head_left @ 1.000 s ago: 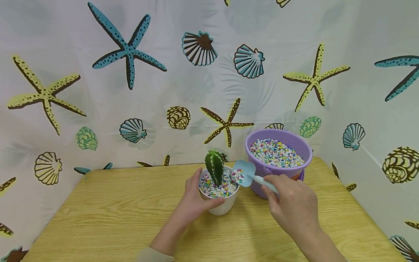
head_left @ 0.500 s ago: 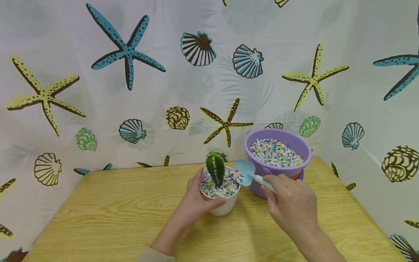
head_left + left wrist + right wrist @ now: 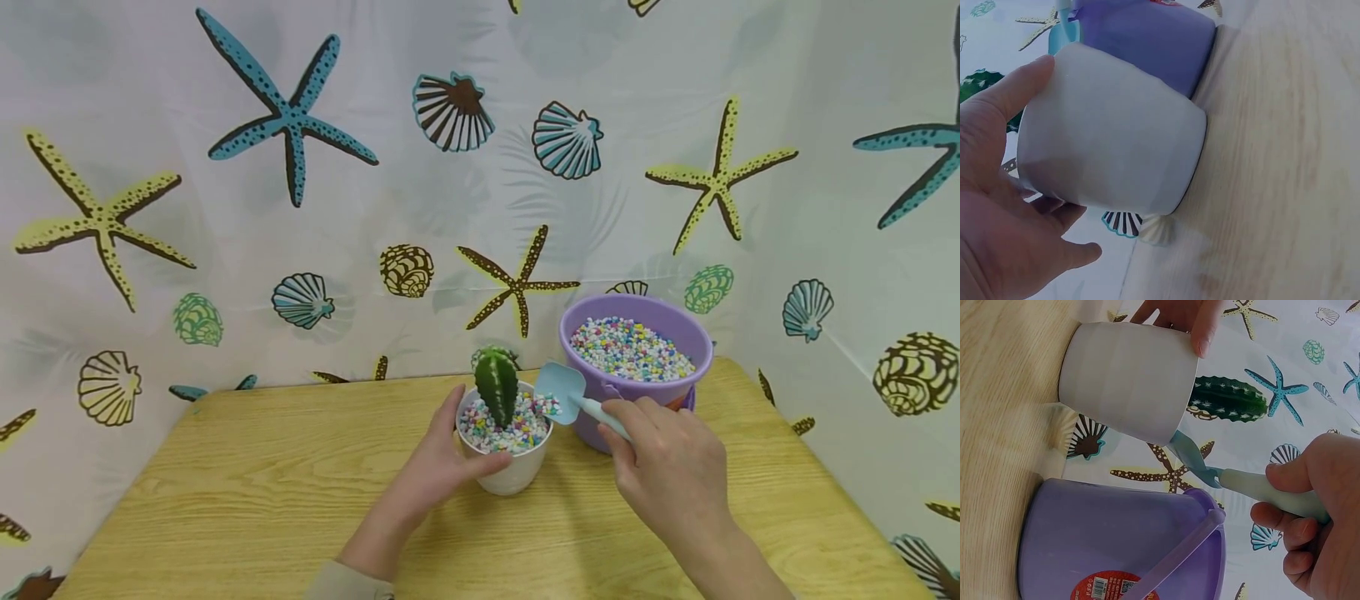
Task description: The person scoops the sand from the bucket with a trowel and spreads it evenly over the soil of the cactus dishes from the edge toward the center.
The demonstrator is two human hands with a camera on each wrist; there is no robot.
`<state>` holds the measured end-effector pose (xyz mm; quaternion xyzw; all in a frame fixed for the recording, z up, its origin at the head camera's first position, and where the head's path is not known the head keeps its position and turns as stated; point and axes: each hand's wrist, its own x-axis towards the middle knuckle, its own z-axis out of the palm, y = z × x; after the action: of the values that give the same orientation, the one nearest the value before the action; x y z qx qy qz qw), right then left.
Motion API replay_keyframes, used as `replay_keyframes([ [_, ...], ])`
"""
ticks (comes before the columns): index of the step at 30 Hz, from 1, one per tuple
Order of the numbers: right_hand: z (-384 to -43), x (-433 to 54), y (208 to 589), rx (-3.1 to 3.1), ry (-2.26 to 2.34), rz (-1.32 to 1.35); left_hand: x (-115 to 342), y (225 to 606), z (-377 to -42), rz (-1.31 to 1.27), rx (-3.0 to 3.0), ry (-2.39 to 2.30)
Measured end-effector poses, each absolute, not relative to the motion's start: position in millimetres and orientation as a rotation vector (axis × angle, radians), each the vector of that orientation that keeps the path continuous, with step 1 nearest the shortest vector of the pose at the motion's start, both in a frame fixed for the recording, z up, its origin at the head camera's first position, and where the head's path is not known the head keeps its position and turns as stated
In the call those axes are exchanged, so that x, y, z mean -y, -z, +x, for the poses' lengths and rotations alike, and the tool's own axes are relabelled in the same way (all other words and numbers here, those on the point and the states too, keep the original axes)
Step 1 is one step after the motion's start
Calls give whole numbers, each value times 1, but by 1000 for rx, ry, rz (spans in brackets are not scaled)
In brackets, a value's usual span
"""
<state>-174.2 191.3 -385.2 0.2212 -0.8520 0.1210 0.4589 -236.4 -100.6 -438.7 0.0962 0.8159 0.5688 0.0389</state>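
A green cactus [image 3: 497, 387] stands in a white plant pot [image 3: 517, 473] among small multicoloured pebbles [image 3: 502, 435]. My left hand [image 3: 431, 462] holds the pot from its left side, thumb along the near side at the rim; in the left wrist view some of its fingers are hidden behind the pot [image 3: 1110, 131]. In my right hand [image 3: 675, 467] is the handle of a light blue toy shovel [image 3: 561, 390]. Its blade tilts over the pot's right rim, with a few pebbles at its tip. The right wrist view shows the shovel handle [image 3: 1272, 490] between thumb and curled fingers.
Right behind the shovel stands a purple bucket [image 3: 592, 392] nearly full of the same pebbles, its handle hanging down at the side. Both containers rest on a wooden table [image 3: 262, 483]. A curtain [image 3: 360, 200] printed with starfish and shells hangs behind and at the sides.
Pebbles have slid off the shovel blade into the pot, leaving fewer on it. The cactus has shifted slightly right along with the pot. Both hands keep their hold.
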Motion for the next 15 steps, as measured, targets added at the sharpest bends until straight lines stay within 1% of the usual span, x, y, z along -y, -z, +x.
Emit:
replay_keyframes([
  [6,-173,-191,385,2101,-293,541,93,441,-234,251,-2616,-1662],
  [15,-173,-192,384,2108,-286,547,98,439,-238,334,-2511,-1709],
])
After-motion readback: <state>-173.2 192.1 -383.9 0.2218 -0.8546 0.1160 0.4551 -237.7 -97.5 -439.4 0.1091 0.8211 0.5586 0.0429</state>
